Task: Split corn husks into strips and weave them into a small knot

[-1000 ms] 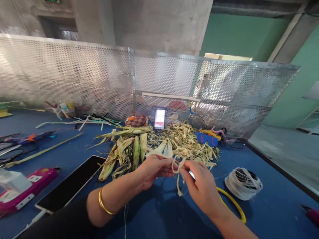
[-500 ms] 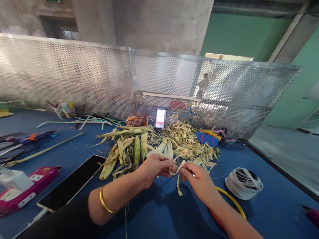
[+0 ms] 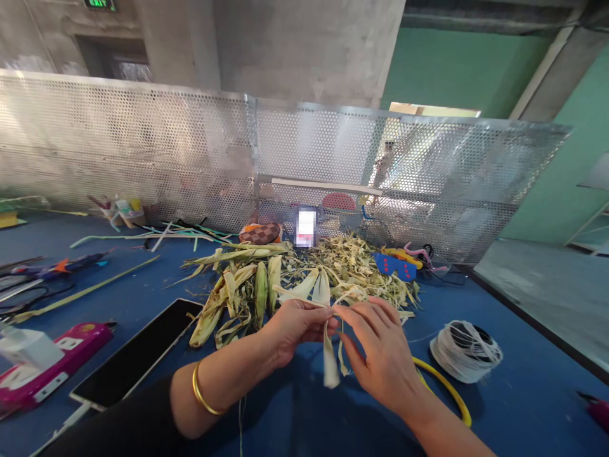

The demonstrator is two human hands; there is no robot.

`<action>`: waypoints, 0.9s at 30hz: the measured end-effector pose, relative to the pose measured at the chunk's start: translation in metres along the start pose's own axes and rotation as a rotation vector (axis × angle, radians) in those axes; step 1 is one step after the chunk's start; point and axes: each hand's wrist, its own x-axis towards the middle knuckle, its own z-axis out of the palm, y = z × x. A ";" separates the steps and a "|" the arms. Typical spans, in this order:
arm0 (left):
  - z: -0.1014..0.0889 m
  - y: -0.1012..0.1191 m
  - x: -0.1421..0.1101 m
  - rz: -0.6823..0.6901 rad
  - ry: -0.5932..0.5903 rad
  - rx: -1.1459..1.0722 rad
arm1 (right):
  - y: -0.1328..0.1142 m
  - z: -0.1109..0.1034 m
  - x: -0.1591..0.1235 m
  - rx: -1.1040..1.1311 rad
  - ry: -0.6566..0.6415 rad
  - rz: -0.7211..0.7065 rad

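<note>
My left hand (image 3: 297,327) is closed in a pinch on pale corn husk strips. Two broad husk ends (image 3: 321,287) fan out beyond its fingers, and a wide strip (image 3: 330,363) dangles below them. A thinner, frayed strip hangs just to the right, beside my right thumb. My right hand (image 3: 375,346) lies close by, its fingers stretched toward the left fingertips and its thumb held apart. The right index fingertip touches the husk at the pinch. Where the strips cross is hidden by my fingers.
Behind my hands lie a heap of dry husks (image 3: 238,298) and shredded husk (image 3: 354,260). A spool of white string (image 3: 465,352) stands right, near a yellow ring (image 3: 450,390). Left are a phone (image 3: 136,352) and a magenta power strip (image 3: 76,349). A perforated metal screen (image 3: 314,139) borders the table.
The loop between my hands is gone, and a wide strip now hangs straight down. My right fingers have gone from a pinch to stretched out, nearer my left fingertips.
</note>
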 end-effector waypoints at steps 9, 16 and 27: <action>0.005 -0.009 0.001 -0.080 0.064 -0.181 | -0.008 0.008 -0.002 -0.092 -0.040 -0.212; 0.004 -0.010 0.000 -0.058 -0.006 -0.172 | -0.009 0.008 -0.002 -0.097 -0.014 -0.206; 0.012 -0.002 -0.008 -0.056 0.087 -0.180 | -0.015 0.005 -0.002 -0.075 0.011 -0.236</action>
